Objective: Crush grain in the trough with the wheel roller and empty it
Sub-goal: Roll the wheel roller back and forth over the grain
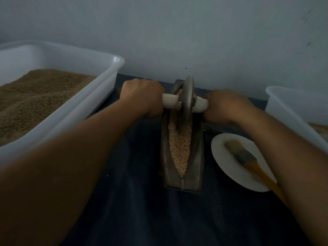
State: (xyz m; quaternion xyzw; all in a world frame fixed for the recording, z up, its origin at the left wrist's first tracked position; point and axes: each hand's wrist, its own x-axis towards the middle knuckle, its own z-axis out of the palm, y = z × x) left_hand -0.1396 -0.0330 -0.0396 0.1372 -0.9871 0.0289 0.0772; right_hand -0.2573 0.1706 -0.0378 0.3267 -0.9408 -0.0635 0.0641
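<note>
Both forearms fill the near foreground, reaching out over a dark cloth to the wheel roller. Far left stands a white plastic tub (99, 96) heaped with brown crushed grain. Next, the left hand (143, 96) has its fingers curled round the pale left handle (171, 101) of the axle. Between the hands the wheel roller (186, 103) stands upright on edge in the far half of the metal trough (197, 157), biting into the grain (179, 146), which fills the groove toward the near tip. The right hand (225, 105) is wrapped round the right handle in the same way.

The disc looks like heavy, stiff metal, so it should crush by its own weight; the handles are the only sensible hold, one fist each side to keep it from tipping. The loose grain may spill over the rim. Right of the trough a pastry brush (248, 158) lies on a white plate (223, 157), and a second white tub (284, 107) sits at the far right.
</note>
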